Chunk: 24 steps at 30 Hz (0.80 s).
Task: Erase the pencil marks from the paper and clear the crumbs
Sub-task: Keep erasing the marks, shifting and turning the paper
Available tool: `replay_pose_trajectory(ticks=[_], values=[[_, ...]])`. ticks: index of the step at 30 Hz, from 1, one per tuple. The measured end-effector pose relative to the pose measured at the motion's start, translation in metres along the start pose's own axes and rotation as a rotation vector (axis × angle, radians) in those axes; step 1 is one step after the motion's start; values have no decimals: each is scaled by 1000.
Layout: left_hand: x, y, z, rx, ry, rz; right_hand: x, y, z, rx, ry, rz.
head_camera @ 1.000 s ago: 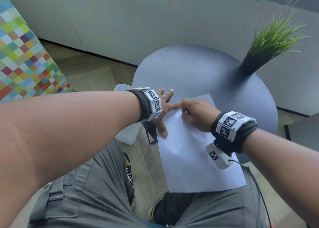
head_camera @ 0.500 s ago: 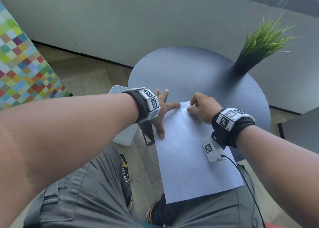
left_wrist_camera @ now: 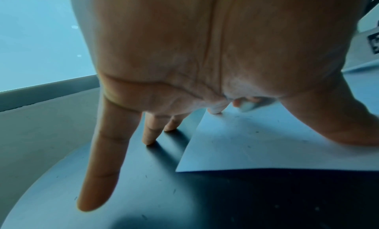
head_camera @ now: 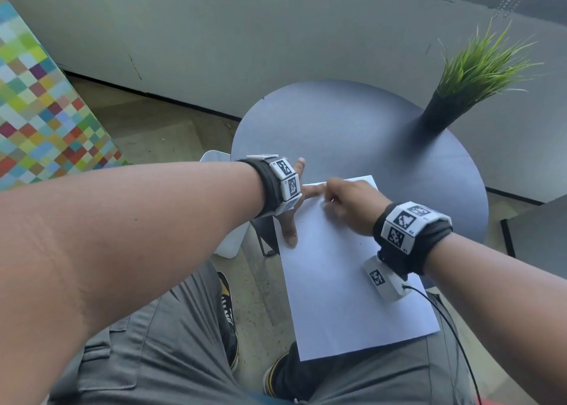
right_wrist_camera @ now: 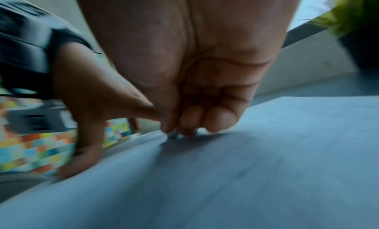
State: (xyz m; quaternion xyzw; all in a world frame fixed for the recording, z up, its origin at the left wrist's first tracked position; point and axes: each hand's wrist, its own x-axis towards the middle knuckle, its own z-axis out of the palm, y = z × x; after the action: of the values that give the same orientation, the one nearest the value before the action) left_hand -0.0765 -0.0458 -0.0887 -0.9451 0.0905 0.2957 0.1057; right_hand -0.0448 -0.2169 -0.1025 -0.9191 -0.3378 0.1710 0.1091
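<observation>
Our left hand (head_camera: 291, 214) lies flat, pinning the paper (head_camera: 337, 282) so it can't slide. Our right hand (head_camera: 352, 203) pinches what seems an eraser (left_wrist_camera: 247, 106), pressing it down to rub.

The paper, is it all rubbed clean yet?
Not yet. The right hand is rubbing an eraser near the paper's far edge, and the left hand presses it flat. Most of the sheet looks blank. Crumbs remain to clear.

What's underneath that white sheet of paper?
The far part of the paper lies on the round dark table; the near part juts past its edge over the person's lap. Whatever lies directly beneath the sheet is covered.
</observation>
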Motion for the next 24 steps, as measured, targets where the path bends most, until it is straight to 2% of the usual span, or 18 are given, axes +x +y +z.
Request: replay_pose_trajectory(ticks=[2,3,4,7,8,12,13,16,17,19,21,22,24], values=[[1,-1,1,-12,-10,7,-8,-13,8,-45,-138,-149],[2,-2,1,-11,-6,10,-11,-16,7,-48,-167,-171],[3,-2,1,-10,2,16,-7,-12,4,-34,-143,-141],[4,-1,2,3,-3,9,6,3,-4,-22,31,83],[4,-1,2,4,-7,11,5,0,-1,-42,32,82],[4,-5,4,-19,14,38,-12,-28,17,-57,-141,-144],[3,-5,4,-25,14,41,-9,-24,13,-47,-133,-130],[4,-3,5,-17,8,22,4,0,-5,-74,12,95],[4,-3,5,-4,9,20,2,2,-6,-75,20,112],[6,-4,5,6,10,26,-8,-9,-1,-106,-41,-11],[6,-4,5,0,-1,26,-25,-23,9,-110,-171,-161],[6,-4,4,-1,-7,23,-26,-19,10,-114,-191,-183],[7,-3,4,-7,-16,20,-16,0,1,-129,-115,-55]])
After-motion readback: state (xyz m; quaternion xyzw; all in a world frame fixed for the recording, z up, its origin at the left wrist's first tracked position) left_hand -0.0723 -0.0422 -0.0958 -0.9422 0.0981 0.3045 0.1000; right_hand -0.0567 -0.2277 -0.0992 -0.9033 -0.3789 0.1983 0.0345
